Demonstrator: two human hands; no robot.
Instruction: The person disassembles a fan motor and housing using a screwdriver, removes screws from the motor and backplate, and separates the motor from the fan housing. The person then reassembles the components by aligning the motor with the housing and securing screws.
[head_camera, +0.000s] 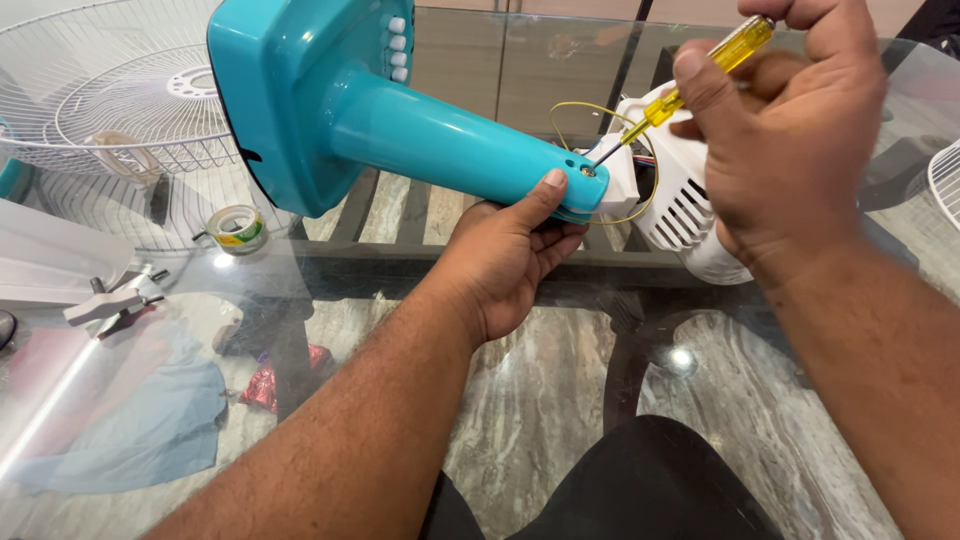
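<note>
Above a glass worktop (560, 400), one turquoise fan stand (400, 120) lies tilted, its square base raised to the left and its column pointing right. One left hand (510, 250) cups the column's end from below, fingers curled around it and the thumb pressed on top beside a screw hole. One right hand (790, 130) is closed around one yellow-handled screwdriver (690, 85), whose metal tip sits at that hole. Just behind the column end is one white vented motor housing (680, 200), touching the stand, with one thin yellow wire (600, 108) looping across the joint. Four white buttons (398, 48) run in a row on the stand's base. Farther left, one white wire fan grille (110, 100) rests on the worktop, with one roll of tape (237, 228) near it and one white plastic fan blade (50, 270) at the left edge. A second grille's edge (945, 180) shows at far right.
</note>
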